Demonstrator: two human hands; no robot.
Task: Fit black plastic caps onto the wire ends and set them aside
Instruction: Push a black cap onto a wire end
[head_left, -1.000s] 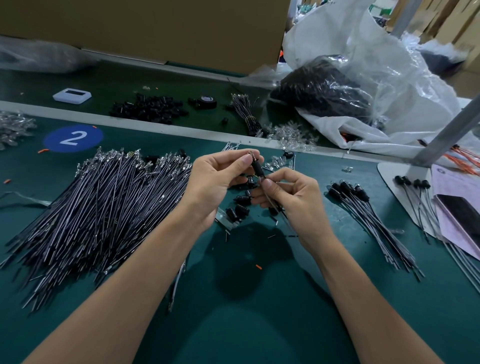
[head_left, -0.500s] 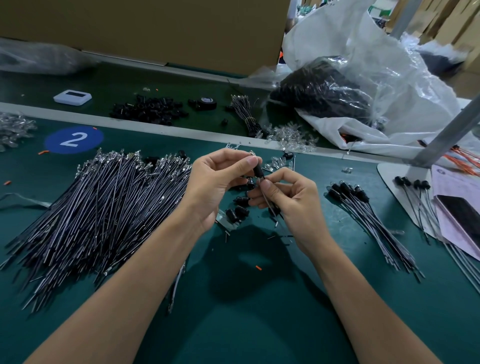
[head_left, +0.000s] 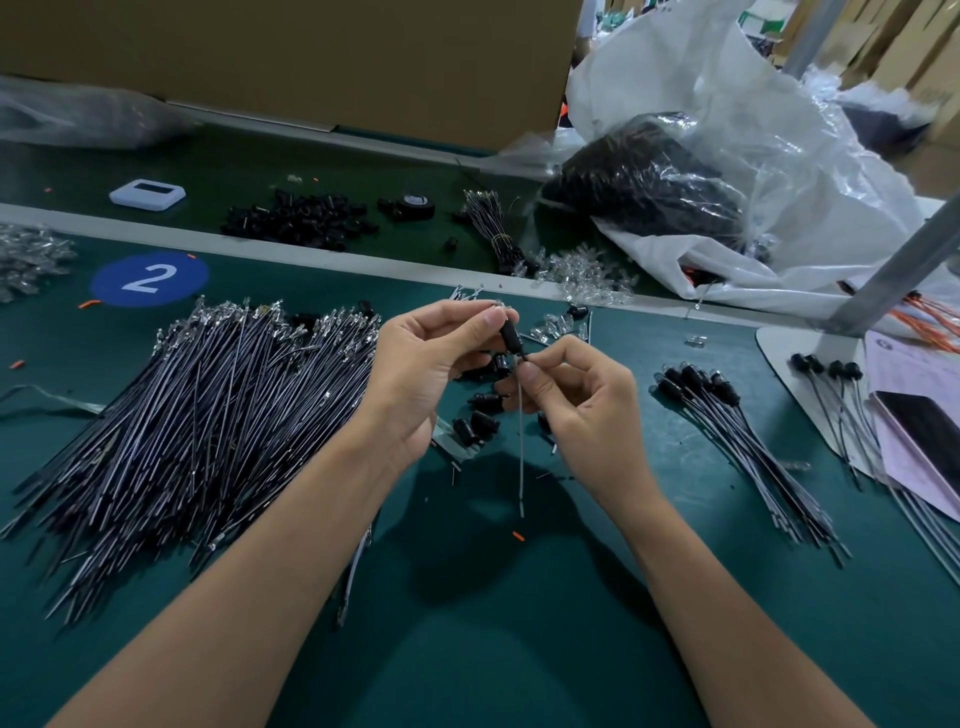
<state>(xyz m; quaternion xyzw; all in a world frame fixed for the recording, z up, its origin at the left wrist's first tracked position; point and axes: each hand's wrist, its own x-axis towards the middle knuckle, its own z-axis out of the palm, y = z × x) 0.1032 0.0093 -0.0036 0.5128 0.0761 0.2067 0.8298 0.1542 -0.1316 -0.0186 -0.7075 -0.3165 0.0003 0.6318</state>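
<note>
**Cap and wire held between both hands, over the gap in the bench**

The open room on the bench (head_left: 519, 649) is the bare green stretch between my forearms, running toward me. On its left edge lies the big pile of uncapped wires (head_left: 208, 415), fanned out with its bright ends pointing away from me. On its right edge lies the smaller bundle of capped wires (head_left: 737, 441), black heads at the far end, well apart from the pile. Beyond that bundle are a white base plate (head_left: 789, 364) with a few more capped wires across it and some papers (head_left: 904, 384). A pale rail (head_left: 311, 258) closes the far side; behind it I see a cardboard box (head_left: 311, 52) and a plastic bag (head_left: 753, 171).

My hands meet above the middle of the gap, over a few loose caps (head_left: 480, 423) on the mat. My left hand (head_left: 421, 374) is raised, palm turned toward me, pinching the black cap (head_left: 511, 338) between thumb and forefinger, the other fingers curled in. My right hand (head_left: 587, 410) sits just beside and below it, thumb and forefinger pinching the wire (head_left: 521, 457) right under the cap. The wire hangs straight down past my right palm toward the bare green; I cannot tell whether its tip touches the mat. Both forearms angle in from the near corners.
</note>
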